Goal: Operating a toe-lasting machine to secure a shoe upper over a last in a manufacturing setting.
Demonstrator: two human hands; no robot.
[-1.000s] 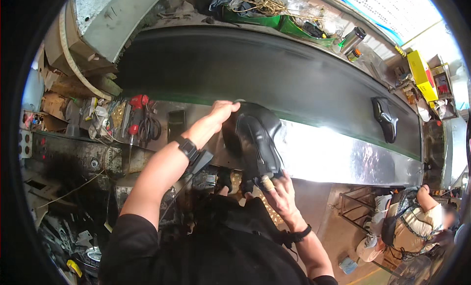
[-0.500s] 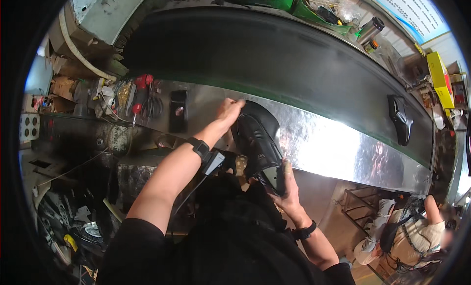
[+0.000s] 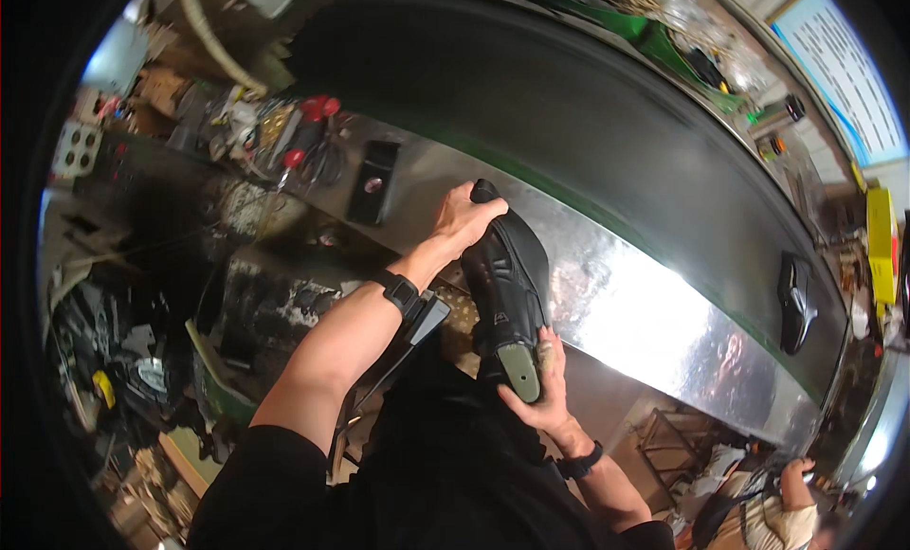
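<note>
A black shoe upper (image 3: 507, 270) is stretched over a greenish last (image 3: 518, 368), whose bare end with a small hole shows at the near side. My left hand (image 3: 463, 218) is closed round the far end of the shoe, thumb over its edge. At the near end my right hand (image 3: 550, 384) grips the last, fingers along its right side and thumb beneath. Both hands hold the shoe tilted in front of my body, close to the shiny metal ledge (image 3: 626, 304). Its underside is mostly hidden.
Beyond the ledge runs a dark conveyor belt (image 3: 569, 143), with another black shoe (image 3: 796, 299) at its right end. A black phone-like slab (image 3: 374, 182) and a red-and-black tool (image 3: 308, 138) lie to the left. Another person (image 3: 768, 517) sits at the lower right.
The shoe has been rolled and tilted in my hands, showing more of its side and the last. My left hand now wraps further over the far end. The whole view has turned.
</note>
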